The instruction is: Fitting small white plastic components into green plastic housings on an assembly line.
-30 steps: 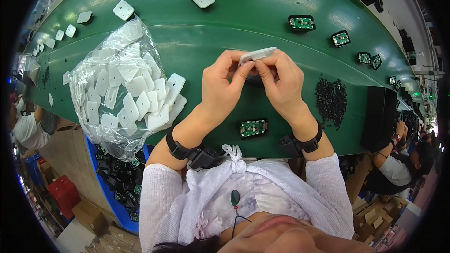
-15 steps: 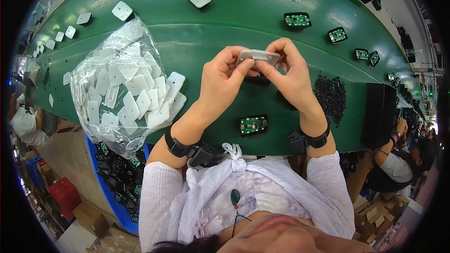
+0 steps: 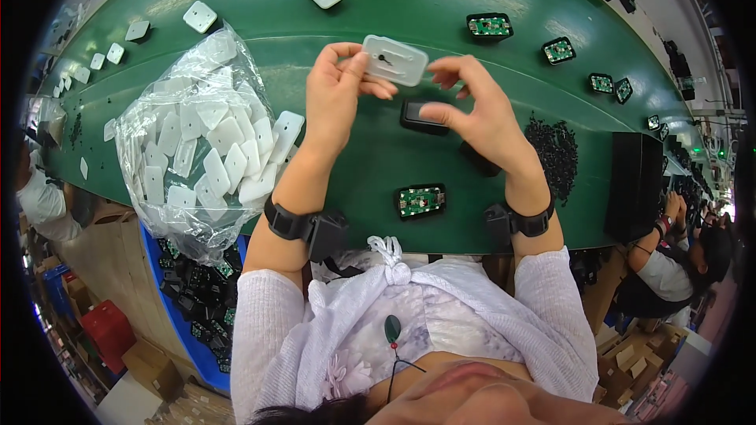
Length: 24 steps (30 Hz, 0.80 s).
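Between the thumb and fingers of my left hand (image 3: 337, 86) is a white plastic cover plate (image 3: 395, 60), with a small black piece on its face. My right hand (image 3: 478, 104) is open, its fingers apart, just right of the plate. Below the plate a black box-shaped case (image 3: 423, 116) lies on the table, near my right thumb. Another dark block (image 3: 479, 159) is partly hidden under my right wrist. Closer to me lies a black case with a green circuit board (image 3: 421, 201). A pile of small black parts (image 3: 554, 159) lies right of my right forearm.
A clear plastic bag (image 3: 134, 165) full of white plates sits at left on the green table (image 3: 354, 157). White plates line the far left, and cases with circuit boards (image 3: 489, 26) the far right. A black box (image 3: 635, 181) stands at right; a blue bin (image 3: 187, 330) is below left.
My hands have parted. My left hand has moved left and up with the white cover plate, now turned face up. My right hand has let go of it and opened.
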Each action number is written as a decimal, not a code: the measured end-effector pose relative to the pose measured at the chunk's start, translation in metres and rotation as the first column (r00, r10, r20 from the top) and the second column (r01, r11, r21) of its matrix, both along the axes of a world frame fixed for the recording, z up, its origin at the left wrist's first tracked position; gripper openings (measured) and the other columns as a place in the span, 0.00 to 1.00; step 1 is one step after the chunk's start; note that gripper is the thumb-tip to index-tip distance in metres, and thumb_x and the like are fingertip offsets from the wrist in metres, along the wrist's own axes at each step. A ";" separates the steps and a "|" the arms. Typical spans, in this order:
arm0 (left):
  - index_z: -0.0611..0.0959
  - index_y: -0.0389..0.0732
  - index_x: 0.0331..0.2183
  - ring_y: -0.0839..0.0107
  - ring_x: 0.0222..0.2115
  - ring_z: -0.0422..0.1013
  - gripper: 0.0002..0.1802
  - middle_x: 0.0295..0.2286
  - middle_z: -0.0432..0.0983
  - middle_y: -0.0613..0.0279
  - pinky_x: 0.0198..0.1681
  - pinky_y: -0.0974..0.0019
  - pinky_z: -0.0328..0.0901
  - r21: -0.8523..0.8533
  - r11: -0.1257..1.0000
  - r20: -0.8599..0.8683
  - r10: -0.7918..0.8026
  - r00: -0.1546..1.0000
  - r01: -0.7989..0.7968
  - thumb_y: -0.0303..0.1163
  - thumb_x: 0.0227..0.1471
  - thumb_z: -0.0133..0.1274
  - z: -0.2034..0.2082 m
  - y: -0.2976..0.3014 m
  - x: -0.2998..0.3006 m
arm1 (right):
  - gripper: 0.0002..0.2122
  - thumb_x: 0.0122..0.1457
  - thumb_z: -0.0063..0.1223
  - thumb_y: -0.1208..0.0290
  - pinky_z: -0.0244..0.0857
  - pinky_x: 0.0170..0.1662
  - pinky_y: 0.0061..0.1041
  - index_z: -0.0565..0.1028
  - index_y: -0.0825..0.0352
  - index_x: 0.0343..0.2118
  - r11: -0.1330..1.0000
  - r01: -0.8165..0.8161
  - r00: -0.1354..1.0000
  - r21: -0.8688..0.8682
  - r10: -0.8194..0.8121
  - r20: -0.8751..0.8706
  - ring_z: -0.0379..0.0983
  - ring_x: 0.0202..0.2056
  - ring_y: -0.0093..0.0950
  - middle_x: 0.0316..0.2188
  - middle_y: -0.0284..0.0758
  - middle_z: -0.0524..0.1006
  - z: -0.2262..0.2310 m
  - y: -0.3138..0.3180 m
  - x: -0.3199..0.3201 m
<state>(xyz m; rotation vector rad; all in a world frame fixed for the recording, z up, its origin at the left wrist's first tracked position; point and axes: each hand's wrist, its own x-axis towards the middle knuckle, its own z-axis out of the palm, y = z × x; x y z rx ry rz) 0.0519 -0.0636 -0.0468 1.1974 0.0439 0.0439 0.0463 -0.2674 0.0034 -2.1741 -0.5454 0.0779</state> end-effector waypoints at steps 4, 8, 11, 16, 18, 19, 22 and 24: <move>0.75 0.31 0.37 0.65 0.22 0.75 0.09 0.28 0.77 0.52 0.25 0.70 0.69 0.367 0.930 -0.081 0.037 0.996 -0.005 0.27 0.59 0.45 -0.014 0.014 0.013 | 0.21 0.45 0.63 0.70 0.63 0.46 0.31 0.71 0.65 0.44 0.904 -0.111 0.967 -0.413 0.195 0.167 0.66 0.44 0.39 0.39 0.38 0.71 -0.007 -0.008 -0.016; 0.77 0.33 0.36 0.56 0.26 0.72 0.12 0.27 0.72 0.52 0.27 0.62 0.68 0.824 0.524 0.224 0.052 0.973 -0.217 0.33 0.54 0.52 -0.026 0.012 0.015 | 0.20 0.46 0.61 0.74 0.63 0.47 0.33 0.71 0.66 0.45 0.925 -0.100 0.965 -0.366 0.179 0.190 0.67 0.43 0.40 0.39 0.39 0.72 -0.014 -0.009 -0.017; 0.74 0.34 0.40 0.55 0.30 0.71 0.20 0.31 0.69 0.52 0.31 0.58 0.67 0.910 0.280 0.319 -0.002 0.948 -0.306 0.37 0.49 0.58 -0.017 -0.003 0.002 | 0.20 0.49 0.59 0.77 0.64 0.48 0.33 0.71 0.68 0.46 0.962 -0.046 0.974 -0.269 0.103 0.203 0.69 0.44 0.41 0.40 0.41 0.73 -0.008 -0.020 -0.015; 0.71 0.38 0.45 0.57 0.37 0.69 0.31 0.37 0.67 0.53 0.37 0.57 0.66 0.968 0.031 0.249 -0.083 0.965 -0.247 0.37 0.40 0.65 -0.009 -0.012 -0.018 | 0.19 0.50 0.58 0.78 0.64 0.49 0.32 0.71 0.69 0.48 0.978 0.098 0.959 -0.184 -0.044 0.279 0.71 0.45 0.39 0.44 0.41 0.74 -0.005 -0.031 -0.008; 0.72 0.38 0.45 0.57 0.43 0.67 0.29 0.39 0.68 0.55 0.43 0.59 0.65 0.961 0.111 0.274 -0.231 0.934 -0.254 0.30 0.38 0.64 -0.006 -0.013 -0.018 | 0.19 0.50 0.58 0.78 0.64 0.49 0.32 0.71 0.69 0.47 0.982 0.100 0.953 -0.160 -0.048 0.298 0.71 0.45 0.39 0.44 0.41 0.74 -0.003 -0.031 -0.005; 0.72 0.38 0.45 0.57 0.43 0.67 0.29 0.39 0.68 0.55 0.43 0.59 0.65 0.961 0.115 0.273 -0.230 0.934 -0.252 0.30 0.38 0.64 -0.008 -0.013 -0.017 | 0.19 0.50 0.58 0.78 0.64 0.50 0.31 0.72 0.69 0.47 0.987 0.091 0.955 -0.135 -0.048 0.293 0.71 0.45 0.38 0.44 0.41 0.74 -0.002 -0.030 -0.003; 0.72 0.37 0.47 0.57 0.47 0.66 0.28 0.43 0.70 0.55 0.47 0.59 0.63 0.910 0.227 0.410 -0.354 0.841 -0.348 0.22 0.40 0.59 -0.013 -0.010 -0.012 | 0.18 0.50 0.59 0.78 0.64 0.50 0.31 0.73 0.68 0.46 0.991 0.063 0.957 -0.121 -0.026 0.290 0.71 0.45 0.38 0.44 0.41 0.75 -0.007 -0.025 0.005; 0.71 0.37 0.50 0.56 0.49 0.65 0.30 0.46 0.71 0.54 0.50 0.57 0.63 0.894 0.325 0.418 -0.359 0.835 -0.308 0.17 0.40 0.55 -0.013 -0.007 -0.012 | 0.18 0.49 0.59 0.78 0.64 0.50 0.31 0.73 0.68 0.46 0.991 0.041 0.957 -0.131 -0.001 0.290 0.71 0.46 0.38 0.44 0.41 0.75 -0.012 -0.020 0.009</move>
